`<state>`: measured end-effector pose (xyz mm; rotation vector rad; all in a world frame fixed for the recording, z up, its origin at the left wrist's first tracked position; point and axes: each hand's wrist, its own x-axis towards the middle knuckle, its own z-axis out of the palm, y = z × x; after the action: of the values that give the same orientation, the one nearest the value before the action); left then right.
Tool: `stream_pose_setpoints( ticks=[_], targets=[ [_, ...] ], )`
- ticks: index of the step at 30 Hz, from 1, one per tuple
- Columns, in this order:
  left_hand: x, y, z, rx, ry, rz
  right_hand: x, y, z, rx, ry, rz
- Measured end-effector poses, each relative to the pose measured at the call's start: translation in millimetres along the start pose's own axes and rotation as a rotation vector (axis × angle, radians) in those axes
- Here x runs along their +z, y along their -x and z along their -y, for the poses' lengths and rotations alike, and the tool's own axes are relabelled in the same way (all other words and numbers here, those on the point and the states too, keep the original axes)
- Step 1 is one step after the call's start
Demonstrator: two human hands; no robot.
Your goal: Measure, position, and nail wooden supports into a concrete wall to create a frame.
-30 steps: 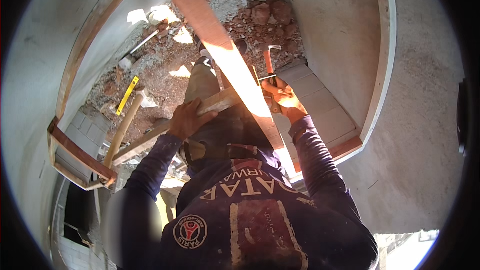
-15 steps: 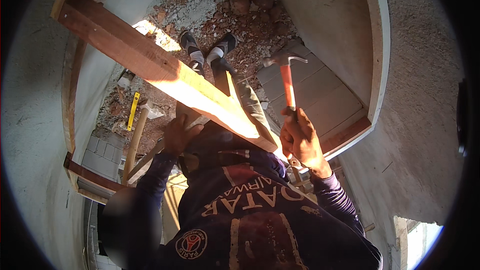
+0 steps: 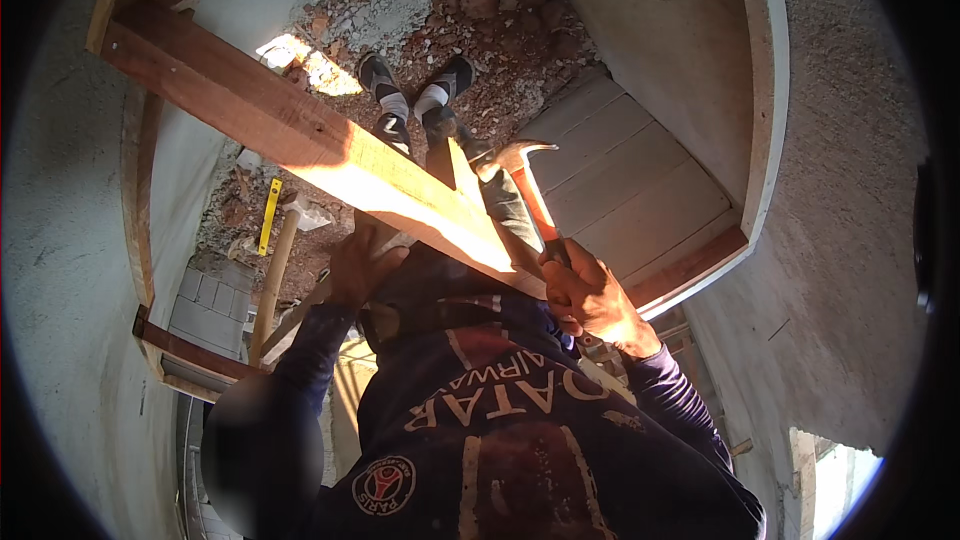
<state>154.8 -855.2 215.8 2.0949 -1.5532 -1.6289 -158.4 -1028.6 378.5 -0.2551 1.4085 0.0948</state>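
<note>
My right hand (image 3: 592,300) is wrapped round the black grip of a claw hammer (image 3: 532,202) with an orange-red handle. The hammer's metal head is just right of a pointed piece of wood (image 3: 463,172) that sticks out beside a thick wooden beam (image 3: 270,115). The beam slants from the upper left toward my waist, its nearer part in bright sun. Below the beam, in shadow, my left hand (image 3: 362,268) is closed round a wooden strip (image 3: 300,318) that runs down to the left. Its fingers are partly hidden.
A yellow spirit level (image 3: 269,217) and a wooden pole (image 3: 272,280) lie left of my legs. Rubble (image 3: 490,15) covers the ground around my feet. Grey boards (image 3: 630,175) are at the right, edged by a curved, wood-trimmed opening (image 3: 775,70) in the plastered wall.
The hammer has swung down and to the left, its head coming closer to the pointed wood and the beam. My right hand moved slightly left; my left hand stays nearly in place.
</note>
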Motion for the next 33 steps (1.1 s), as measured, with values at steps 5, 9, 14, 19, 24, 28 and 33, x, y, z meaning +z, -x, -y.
stream_pose_setpoints(
  ticks=[5, 9, 14, 19, 24, 28, 33],
  targets=[
    [2, 1, 4, 0.019, -0.017, -0.042, 1, 6, 10, -0.046, -0.204, -0.150],
    [5, 5, 14, 0.022, -0.010, -0.034, -7, 0, 18, -0.112, -0.224, -0.250],
    [-4, -1, -2, 0.045, -0.020, -0.016, -10, -22, 10, -0.223, -0.239, -0.210],
    [-10, 12, -11, -0.029, -0.072, -0.089, 3, -67, -2, -0.361, 0.003, -0.184],
    [0, -3, -29, -0.078, 0.017, -0.038, -18, -74, -19, -0.477, -0.070, -0.211],
    [2, -4, -31, -0.047, 0.041, -0.006, -24, -61, -10, -0.348, -0.067, -0.248],
    [-16, 7, -21, -0.118, 0.038, -0.012, 0, -51, 3, -0.286, -0.060, -0.255]
  ],
)
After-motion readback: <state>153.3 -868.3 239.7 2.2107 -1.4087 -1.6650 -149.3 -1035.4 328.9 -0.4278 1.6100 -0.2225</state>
